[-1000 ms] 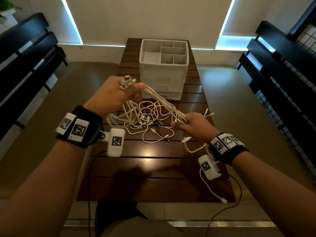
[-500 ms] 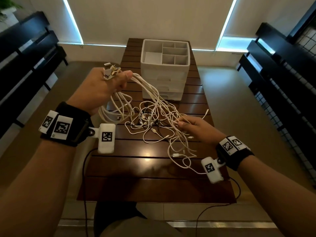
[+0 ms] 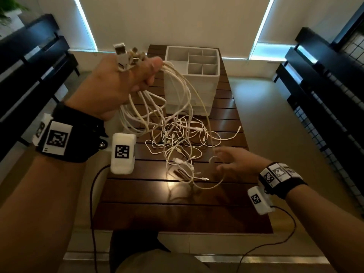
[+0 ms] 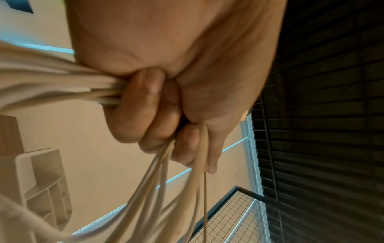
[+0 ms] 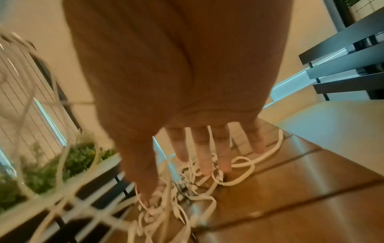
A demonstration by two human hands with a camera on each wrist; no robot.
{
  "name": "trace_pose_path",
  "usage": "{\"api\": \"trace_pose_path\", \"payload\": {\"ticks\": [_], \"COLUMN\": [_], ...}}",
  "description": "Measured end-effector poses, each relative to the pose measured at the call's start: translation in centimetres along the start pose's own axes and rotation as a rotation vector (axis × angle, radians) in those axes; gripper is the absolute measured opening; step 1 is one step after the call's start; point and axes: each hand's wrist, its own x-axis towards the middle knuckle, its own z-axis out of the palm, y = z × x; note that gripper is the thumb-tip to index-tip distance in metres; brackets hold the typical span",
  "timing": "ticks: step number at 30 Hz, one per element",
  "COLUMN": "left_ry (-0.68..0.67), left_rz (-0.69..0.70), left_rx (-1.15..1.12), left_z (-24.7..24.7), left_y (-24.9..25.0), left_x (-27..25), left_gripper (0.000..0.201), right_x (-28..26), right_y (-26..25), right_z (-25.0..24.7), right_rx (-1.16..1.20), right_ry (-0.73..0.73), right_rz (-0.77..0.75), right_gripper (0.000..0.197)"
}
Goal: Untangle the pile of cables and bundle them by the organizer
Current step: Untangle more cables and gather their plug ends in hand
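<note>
My left hand (image 3: pixel 126 79) is raised high at the left and grips a bunch of white cables (image 3: pixel 157 103) near their plug ends (image 3: pixel 126 56), which stick up above the fist. In the left wrist view the curled fingers (image 4: pixel 145 115) clamp the cable strands (image 4: pixel 62 85). The strands hang down into a tangled pile of cables (image 3: pixel 177 146) on the wooden table (image 3: pixel 177 209). My right hand (image 3: pixel 234 160) hovers low at the right of the pile with fingers spread and holds nothing; its fingers (image 5: pixel 205 151) show straight above the pile of cables (image 5: pixel 187 189). The white organizer (image 3: pixel 193 75) stands behind.
The organizer has several compartments on top (image 3: pixel 202 62) and drawers below. Dark benches (image 3: pixel 29 66) line the left side, and dark shelving with a wire grid (image 3: pixel 325 95) lines the right. Black wrist-camera leads (image 3: pixel 92 203) hang over the table's front edge.
My left hand has lifted the gripped cable ends higher and leftward, drawing strands up from the pile. My right hand let go of the strands it held, opened and dropped lower right.
</note>
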Motion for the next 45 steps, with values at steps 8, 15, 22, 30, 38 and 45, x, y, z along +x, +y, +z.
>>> {"api": "trace_pose_path", "payload": {"ticks": [8, 15, 22, 30, 38, 45], "left_ry": [-0.209, -0.239, -0.197, -0.091, 0.134, 0.185], "left_rz": [0.003, 0.033, -0.001, -0.070, -0.198, -0.232], "left_rx": [0.138, 0.046, -0.007, -0.040, -0.344, -0.418], "left_z": [3.4, 5.1, 5.0, 4.7, 3.6, 0.4], "left_y": [-1.6, -1.5, -2.2, -4.5, -6.1, -7.3], "left_x": [0.6, 0.9, 0.0, -0.8, -1.8, -1.7], "left_gripper": [0.034, 0.043, 0.033, 0.034, 0.034, 0.042], "right_x": [-3.2, 0.2, 2.7, 4.0, 4.7, 3.3], "right_y": [-11.1, -16.0, -15.4, -11.8, -8.8, -5.7], "right_z": [-8.1, -4.2, -2.3, -0.4, -0.1, 1.4], "right_rx": [0.485, 0.734, 0.393, 0.258, 0.190, 0.236], "right_ry": [0.148, 0.415, 0.782, 0.841, 0.789, 0.650], "right_rz": [-0.482, -0.530, -0.496, -0.447, -0.421, -0.372], "right_gripper": [0.111, 0.005, 0.040, 0.043, 0.040, 0.051]}}
